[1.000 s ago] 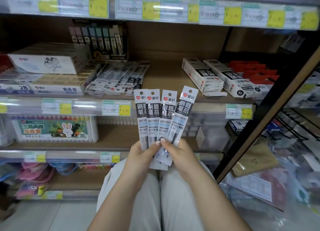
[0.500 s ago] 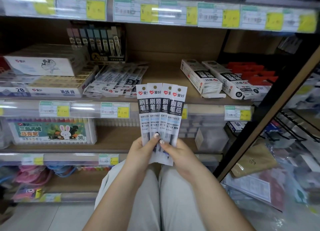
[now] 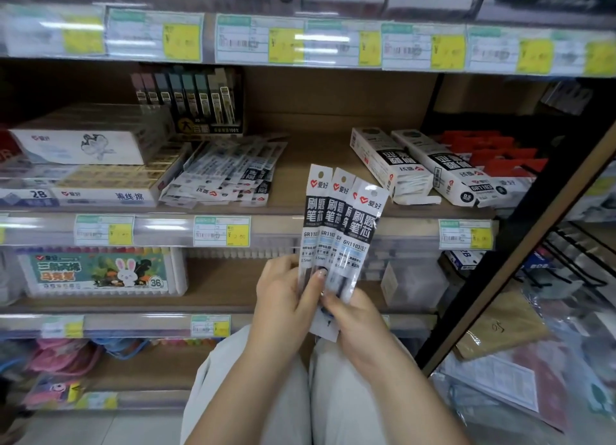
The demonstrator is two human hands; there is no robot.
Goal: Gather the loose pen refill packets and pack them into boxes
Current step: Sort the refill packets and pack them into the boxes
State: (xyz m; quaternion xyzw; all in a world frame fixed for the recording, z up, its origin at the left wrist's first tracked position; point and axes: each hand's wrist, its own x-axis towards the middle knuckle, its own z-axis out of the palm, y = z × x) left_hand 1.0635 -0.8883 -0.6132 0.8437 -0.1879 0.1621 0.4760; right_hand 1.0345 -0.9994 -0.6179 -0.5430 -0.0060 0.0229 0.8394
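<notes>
Stationery shop aisle, wooden shelving

Wooden shelves (image 3: 320, 151) stand ahead of the hands, their front edges lined with price labels (image 3: 221, 230) bearing yellow patches. A dark slanted upright (image 3: 520, 244) rises to the right of the hands. A pale tiled floor (image 3: 100, 428) lies below and to the left.

The refill packets (image 3: 336, 224) are glossy clear plastic with printed card headers. The boxes (image 3: 430, 168) look like matt white cardboard, resting on a smooth wood-grain shelf (image 3: 316, 151) edged with shiny plastic label strips (image 3: 166, 231).
</notes>
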